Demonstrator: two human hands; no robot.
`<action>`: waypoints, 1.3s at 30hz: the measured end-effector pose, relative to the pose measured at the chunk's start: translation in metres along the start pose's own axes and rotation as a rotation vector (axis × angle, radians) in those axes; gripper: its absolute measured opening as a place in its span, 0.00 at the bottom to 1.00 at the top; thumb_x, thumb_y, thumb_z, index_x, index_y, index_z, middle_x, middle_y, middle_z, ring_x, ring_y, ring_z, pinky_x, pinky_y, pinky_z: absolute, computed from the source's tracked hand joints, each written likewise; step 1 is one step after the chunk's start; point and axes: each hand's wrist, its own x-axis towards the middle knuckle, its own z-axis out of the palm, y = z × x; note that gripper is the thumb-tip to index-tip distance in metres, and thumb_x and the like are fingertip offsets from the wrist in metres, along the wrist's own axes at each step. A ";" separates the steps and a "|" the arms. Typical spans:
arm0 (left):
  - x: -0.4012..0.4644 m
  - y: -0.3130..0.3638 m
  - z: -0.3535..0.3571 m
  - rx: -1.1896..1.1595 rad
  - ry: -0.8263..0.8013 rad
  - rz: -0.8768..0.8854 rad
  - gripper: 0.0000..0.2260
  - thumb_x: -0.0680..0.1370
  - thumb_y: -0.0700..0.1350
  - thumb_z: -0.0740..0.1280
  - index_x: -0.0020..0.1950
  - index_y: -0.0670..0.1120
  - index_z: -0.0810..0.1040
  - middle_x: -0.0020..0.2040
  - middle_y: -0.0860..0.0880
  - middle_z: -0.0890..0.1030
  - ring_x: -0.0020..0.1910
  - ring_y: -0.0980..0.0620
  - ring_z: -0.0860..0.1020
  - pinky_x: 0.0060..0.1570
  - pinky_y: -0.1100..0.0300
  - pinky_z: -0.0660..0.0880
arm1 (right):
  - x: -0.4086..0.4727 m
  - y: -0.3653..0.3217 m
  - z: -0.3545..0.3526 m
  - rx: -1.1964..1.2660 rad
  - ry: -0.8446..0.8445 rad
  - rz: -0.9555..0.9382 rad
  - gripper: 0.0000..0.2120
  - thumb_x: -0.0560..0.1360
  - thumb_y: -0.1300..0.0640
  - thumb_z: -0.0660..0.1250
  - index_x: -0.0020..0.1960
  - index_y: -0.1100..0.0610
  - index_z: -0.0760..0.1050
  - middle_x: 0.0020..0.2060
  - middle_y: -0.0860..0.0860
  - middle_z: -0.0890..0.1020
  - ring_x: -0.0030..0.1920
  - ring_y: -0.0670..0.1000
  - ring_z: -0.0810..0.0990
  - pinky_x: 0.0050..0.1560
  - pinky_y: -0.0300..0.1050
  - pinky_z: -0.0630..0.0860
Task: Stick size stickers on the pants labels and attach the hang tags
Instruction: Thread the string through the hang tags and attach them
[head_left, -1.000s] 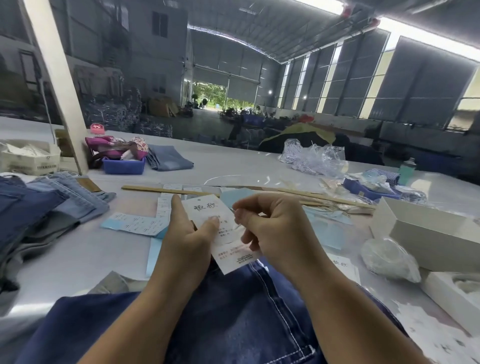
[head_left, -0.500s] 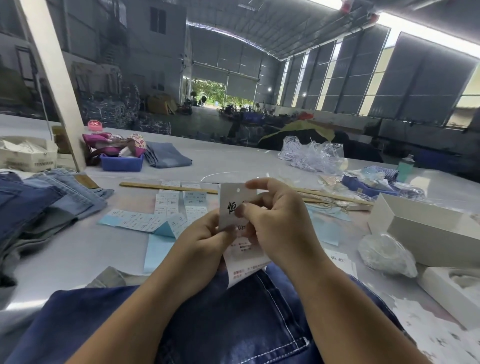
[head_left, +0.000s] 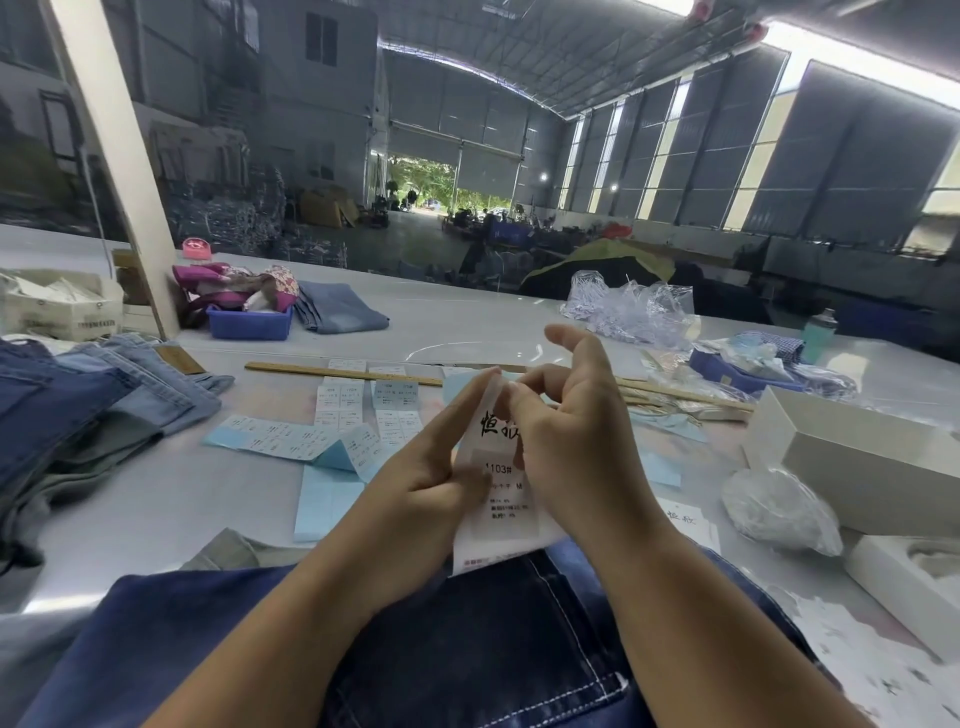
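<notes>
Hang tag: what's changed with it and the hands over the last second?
The hang tag has been turned upright from tilted, printed face to the camera. The left hand now holds its left edge with straighter fingers. The right hand has moved up to pinch the tag's top, its index finger lifting free. The dark jeans and sticker sheets lie as before.

Matt paper tag (head_left: 496, 483), denim pants (head_left: 467, 649)

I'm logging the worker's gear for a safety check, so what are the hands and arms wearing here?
Nothing visible: the left hand and right hand are bare, with no gloves, rings or watch, and both forearms are uncovered to the frame edge, no sleeves showing.
</notes>
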 end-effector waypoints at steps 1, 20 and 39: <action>0.000 -0.002 0.000 -0.020 -0.007 0.004 0.33 0.73 0.34 0.59 0.73 0.62 0.66 0.66 0.58 0.78 0.63 0.51 0.78 0.60 0.54 0.77 | 0.000 0.000 0.000 -0.010 0.006 0.001 0.21 0.78 0.63 0.65 0.66 0.48 0.65 0.37 0.55 0.79 0.39 0.55 0.81 0.38 0.49 0.80; -0.003 0.001 0.001 0.046 0.111 0.043 0.21 0.74 0.42 0.60 0.64 0.59 0.73 0.48 0.43 0.84 0.46 0.44 0.81 0.48 0.49 0.79 | 0.001 0.011 0.000 -0.324 -0.042 -0.105 0.16 0.78 0.63 0.62 0.64 0.50 0.70 0.38 0.45 0.77 0.37 0.42 0.76 0.34 0.30 0.71; 0.002 0.002 -0.003 -0.091 0.287 -0.002 0.15 0.72 0.39 0.65 0.57 0.49 0.78 0.51 0.42 0.83 0.49 0.40 0.83 0.46 0.44 0.81 | 0.000 0.009 0.002 -0.214 -0.061 -0.092 0.10 0.76 0.63 0.67 0.54 0.51 0.75 0.36 0.46 0.82 0.32 0.43 0.78 0.30 0.33 0.74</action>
